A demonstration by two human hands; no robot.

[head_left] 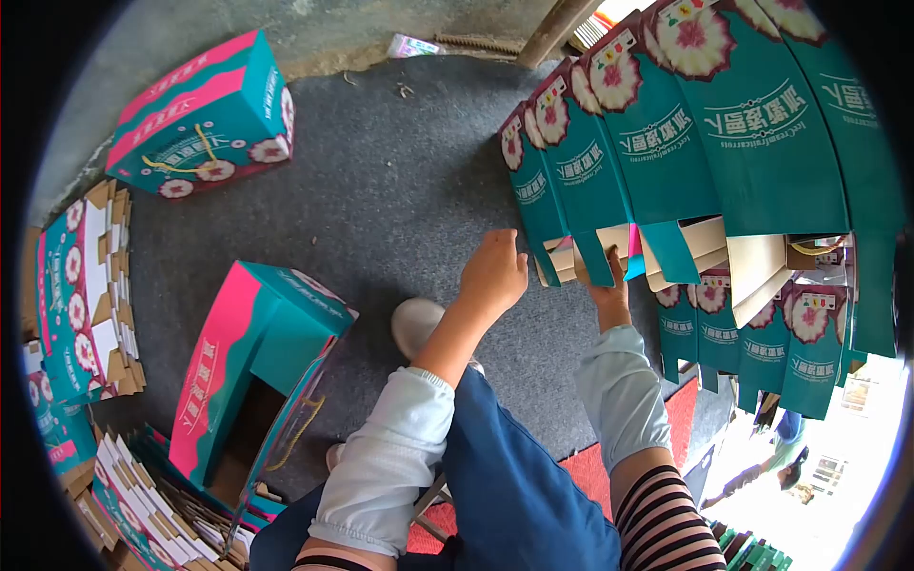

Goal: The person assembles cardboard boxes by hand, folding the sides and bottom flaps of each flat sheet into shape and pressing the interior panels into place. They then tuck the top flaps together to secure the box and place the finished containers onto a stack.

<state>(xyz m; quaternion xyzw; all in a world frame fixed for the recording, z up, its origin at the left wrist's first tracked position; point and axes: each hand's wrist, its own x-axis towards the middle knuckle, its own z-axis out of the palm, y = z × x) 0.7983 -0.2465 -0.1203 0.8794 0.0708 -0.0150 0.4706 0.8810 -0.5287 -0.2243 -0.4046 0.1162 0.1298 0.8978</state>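
My left hand (494, 272) is above the grey floor with its fingers curled in; whether anything is inside them is hidden. Farther right, my right hand (606, 282) reaches to the lower flaps of a green carton (576, 176) in the row at the right, its fingers partly behind a flap and closed on it. The cartons in that row stand side by side, with their lower flaps hanging open. An open green and pink box (214, 381) with a rope handle lies left of my legs.
A closed gift box (205, 119) sits by the wall at upper left. Flattened cartons (86, 295) are stacked along the left edge. More cartons (747, 338) hang below the right row. Another person (788, 452) is at the lower right. A wooden post (557, 30) stands at the top.
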